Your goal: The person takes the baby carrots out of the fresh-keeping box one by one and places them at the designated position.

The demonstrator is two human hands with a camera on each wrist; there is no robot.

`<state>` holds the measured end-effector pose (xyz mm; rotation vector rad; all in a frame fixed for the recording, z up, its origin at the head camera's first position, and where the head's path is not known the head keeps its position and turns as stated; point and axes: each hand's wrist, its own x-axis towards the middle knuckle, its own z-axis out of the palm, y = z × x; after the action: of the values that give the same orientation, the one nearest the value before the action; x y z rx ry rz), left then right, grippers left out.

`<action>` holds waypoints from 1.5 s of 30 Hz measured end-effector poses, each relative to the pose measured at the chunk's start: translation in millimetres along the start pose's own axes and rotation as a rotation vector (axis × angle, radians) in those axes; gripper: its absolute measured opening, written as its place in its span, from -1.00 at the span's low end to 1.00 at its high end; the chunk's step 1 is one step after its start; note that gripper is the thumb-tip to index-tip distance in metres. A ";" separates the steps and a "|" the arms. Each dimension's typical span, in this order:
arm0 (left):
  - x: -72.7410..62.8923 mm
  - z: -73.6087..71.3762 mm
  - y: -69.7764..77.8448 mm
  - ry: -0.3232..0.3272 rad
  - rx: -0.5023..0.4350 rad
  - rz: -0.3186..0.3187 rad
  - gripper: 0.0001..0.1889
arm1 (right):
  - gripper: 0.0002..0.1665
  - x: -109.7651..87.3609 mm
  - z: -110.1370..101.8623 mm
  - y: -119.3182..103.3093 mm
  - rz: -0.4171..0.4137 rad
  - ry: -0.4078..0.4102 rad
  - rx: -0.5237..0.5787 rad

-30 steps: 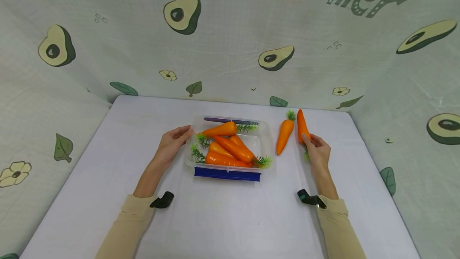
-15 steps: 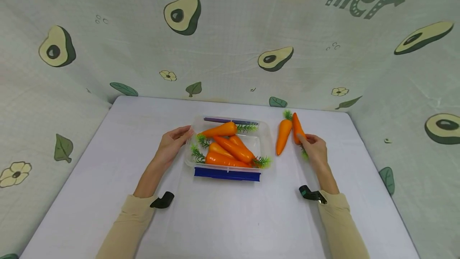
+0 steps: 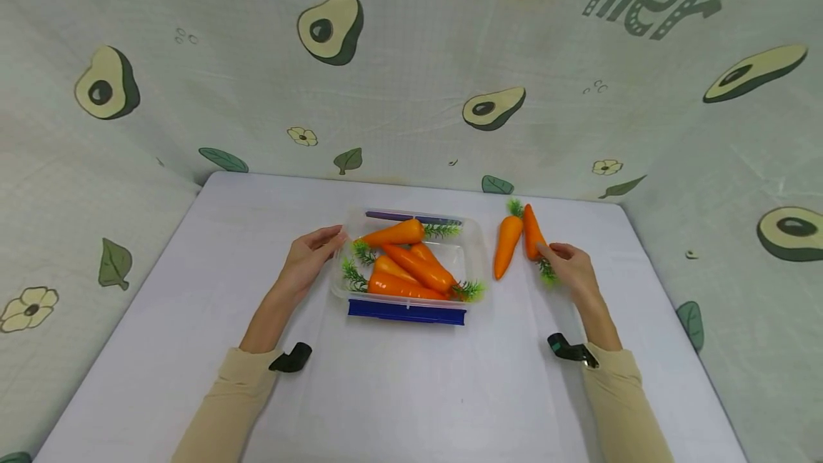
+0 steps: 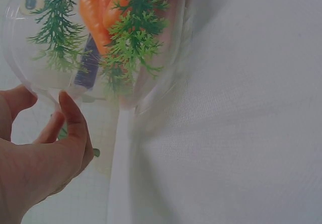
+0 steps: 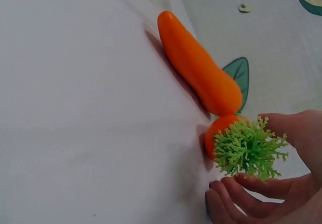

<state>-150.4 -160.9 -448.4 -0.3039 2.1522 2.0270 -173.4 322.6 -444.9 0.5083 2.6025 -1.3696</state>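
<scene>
A clear plastic container (image 3: 479, 256) stands on the table, holding several orange toy carrots (image 3: 421, 268) with green tops. My left hand (image 3: 307, 259) pinches its left rim between thumb and fingers, seen also in the left wrist view with the container's corner (image 4: 30, 78). To the right of the container, two more carrots lie side by side. My right hand (image 3: 572, 268) is at the thick end of the nearer-right carrot (image 3: 532, 234), fingertips right at its side. In the right wrist view, its leafy top (image 5: 249, 148) sits between my spread thumb and fingers.
The other loose carrot (image 3: 508, 247) lies just left of that one, its leaves toward the back. A blue locking flap (image 3: 406, 311) hangs out from the container's front. An avocado-print cloth (image 3: 411, 91) rises behind the white table (image 3: 411, 391).
My right hand shifted the carrot left, up beside the other loose carrot, then drew slightly back to the right, loosening its fingers. My left hand stayed on the container.
</scene>
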 end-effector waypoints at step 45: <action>0.2 0.0 0.9 -0.008 -0.019 -0.011 -0.36 | -0.66 -53.2 38.7 -80.0 -0.761 0.072 -0.173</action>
<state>-150.9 -160.9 -447.6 -0.3090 2.1226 2.0404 -154.0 237.1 -389.9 -0.5293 3.0778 -1.2628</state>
